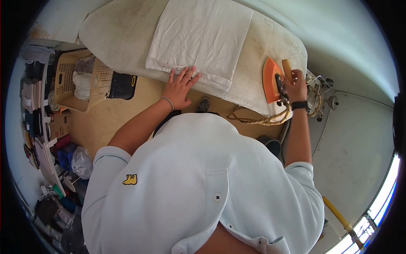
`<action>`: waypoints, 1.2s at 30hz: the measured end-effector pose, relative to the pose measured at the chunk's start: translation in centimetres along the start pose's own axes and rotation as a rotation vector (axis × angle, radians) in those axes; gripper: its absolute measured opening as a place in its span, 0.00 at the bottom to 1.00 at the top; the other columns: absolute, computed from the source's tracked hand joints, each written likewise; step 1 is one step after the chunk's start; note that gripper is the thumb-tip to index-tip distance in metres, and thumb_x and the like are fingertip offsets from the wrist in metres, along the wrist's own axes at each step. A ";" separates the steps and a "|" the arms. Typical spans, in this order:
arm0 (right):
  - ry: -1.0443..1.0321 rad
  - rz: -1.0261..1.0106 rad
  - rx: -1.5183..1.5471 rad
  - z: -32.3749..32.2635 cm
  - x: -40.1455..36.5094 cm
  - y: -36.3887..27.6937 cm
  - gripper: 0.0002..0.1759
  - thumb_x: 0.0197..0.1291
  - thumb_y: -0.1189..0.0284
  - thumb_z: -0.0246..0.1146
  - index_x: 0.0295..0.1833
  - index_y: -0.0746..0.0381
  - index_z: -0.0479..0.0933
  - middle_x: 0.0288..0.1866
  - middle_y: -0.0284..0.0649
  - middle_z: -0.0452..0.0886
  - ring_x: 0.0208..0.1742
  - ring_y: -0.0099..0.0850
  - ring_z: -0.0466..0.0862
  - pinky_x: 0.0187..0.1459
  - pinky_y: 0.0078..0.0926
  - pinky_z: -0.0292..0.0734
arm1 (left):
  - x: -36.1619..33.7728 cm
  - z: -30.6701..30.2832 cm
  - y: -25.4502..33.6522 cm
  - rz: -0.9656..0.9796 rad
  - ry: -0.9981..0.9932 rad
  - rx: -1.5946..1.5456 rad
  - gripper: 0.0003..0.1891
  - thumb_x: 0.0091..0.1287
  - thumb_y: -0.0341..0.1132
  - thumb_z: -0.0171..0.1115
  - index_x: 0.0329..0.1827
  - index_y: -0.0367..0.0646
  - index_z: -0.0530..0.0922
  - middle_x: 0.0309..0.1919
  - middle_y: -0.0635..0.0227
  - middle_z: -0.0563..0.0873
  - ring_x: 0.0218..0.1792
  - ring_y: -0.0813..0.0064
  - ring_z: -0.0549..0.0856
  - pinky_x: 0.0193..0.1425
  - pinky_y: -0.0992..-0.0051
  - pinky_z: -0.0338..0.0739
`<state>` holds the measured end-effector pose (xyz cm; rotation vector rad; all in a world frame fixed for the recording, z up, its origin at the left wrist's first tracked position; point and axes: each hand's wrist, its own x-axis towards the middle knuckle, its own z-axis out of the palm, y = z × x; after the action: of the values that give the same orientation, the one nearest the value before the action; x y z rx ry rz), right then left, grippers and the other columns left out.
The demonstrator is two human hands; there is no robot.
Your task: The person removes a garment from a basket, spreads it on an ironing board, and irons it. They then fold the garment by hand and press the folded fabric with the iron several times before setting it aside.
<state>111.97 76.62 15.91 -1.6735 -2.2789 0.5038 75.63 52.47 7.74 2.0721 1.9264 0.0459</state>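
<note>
White folded cloth (196, 40) lies on the pale padded ironing board (114, 31), its hemmed edge toward me. My left hand (178, 91) rests at that near edge, fingers spread and fingertips on the fabric. To the right of the cloth, an orange iron (270, 80) with a tan handle sits on the board. My right hand (296, 88) is at the near end of that handle, thumb on one side and curled fingers on the other. The palm side of this hand is hidden.
A wrapped cord (258, 121) loops over the board's near right edge. A beige basket (67, 80) with cloth inside and a black bin (122, 86) stand left. Shelves with folded fabrics line the far left. Metal fittings (319, 86) are on the right, beside the wall.
</note>
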 end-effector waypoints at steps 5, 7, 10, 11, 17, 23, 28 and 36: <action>-0.440 0.534 0.564 0.3 1.5 1.4 0.23 0.63 0.61 0.65 0.53 0.66 0.69 0.31 0.40 0.82 0.22 0.22 0.79 0.24 0.20 0.74 | -0.1 0.3 -0.2 0.009 0.028 -0.004 0.54 0.45 0.42 0.69 0.78 0.62 0.50 0.78 0.67 0.46 0.77 0.63 0.50 0.75 0.42 0.42; -0.405 0.491 0.443 0.3 -0.5 -2.3 0.24 0.63 0.61 0.64 0.55 0.67 0.68 0.32 0.41 0.82 0.21 0.23 0.79 0.22 0.22 0.74 | -0.2 0.6 -0.2 0.006 0.036 0.003 0.54 0.45 0.42 0.69 0.78 0.62 0.50 0.78 0.67 0.46 0.77 0.64 0.50 0.75 0.42 0.42; -0.456 0.252 0.326 -0.8 -4.5 -7.6 0.28 0.62 0.61 0.64 0.60 0.67 0.67 0.33 0.43 0.84 0.22 0.25 0.82 0.23 0.25 0.76 | -0.2 0.6 -0.3 0.001 0.048 -0.002 0.54 0.45 0.43 0.70 0.78 0.62 0.49 0.78 0.67 0.46 0.77 0.64 0.50 0.75 0.42 0.42; -0.533 0.058 0.336 -0.7 -5.6 -8.8 0.30 0.62 0.61 0.64 0.63 0.66 0.67 0.35 0.44 0.84 0.25 0.28 0.84 0.26 0.27 0.78 | -0.2 0.6 -0.3 0.006 0.055 -0.007 0.54 0.45 0.43 0.70 0.78 0.63 0.49 0.78 0.68 0.46 0.77 0.64 0.50 0.75 0.42 0.42; -0.685 -0.006 0.123 3.9 -6.9 -15.2 0.31 0.58 0.56 0.65 0.64 0.59 0.70 0.41 0.48 0.85 0.37 0.42 0.86 0.42 0.34 0.81 | -0.2 0.6 -0.4 0.022 0.080 -0.081 0.53 0.47 0.44 0.69 0.78 0.59 0.49 0.78 0.66 0.48 0.76 0.66 0.51 0.75 0.41 0.42; -0.684 -0.268 0.016 5.8 -5.1 -16.9 0.28 0.56 0.56 0.64 0.60 0.58 0.74 0.39 0.45 0.86 0.38 0.42 0.85 0.44 0.36 0.80 | 0.1 0.0 -4.3 0.201 0.420 -0.662 0.37 0.57 0.28 0.59 0.74 0.48 0.61 0.70 0.57 0.67 0.68 0.58 0.70 0.72 0.61 0.61; -0.693 -0.229 0.042 7.3 -3.7 -19.5 0.27 0.55 0.56 0.64 0.59 0.56 0.75 0.38 0.44 0.86 0.40 0.41 0.85 0.45 0.36 0.80 | -1.8 -0.9 -12.8 -0.309 0.795 -0.464 0.22 0.61 0.31 0.60 0.61 0.43 0.72 0.63 0.54 0.74 0.60 0.55 0.76 0.60 0.64 0.73; -0.790 -0.373 -0.074 8.5 -1.4 -23.5 0.28 0.55 0.55 0.63 0.61 0.54 0.74 0.38 0.44 0.86 0.40 0.42 0.85 0.45 0.35 0.80 | -1.7 -1.5 -16.0 -0.781 0.394 -0.729 0.19 0.66 0.48 0.61 0.31 0.38 0.81 0.27 0.60 0.86 0.29 0.61 0.85 0.38 0.69 0.78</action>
<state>88.65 67.85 18.33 -1.1270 -3.0848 1.1495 59.61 51.87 5.48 0.8226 2.3215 0.8745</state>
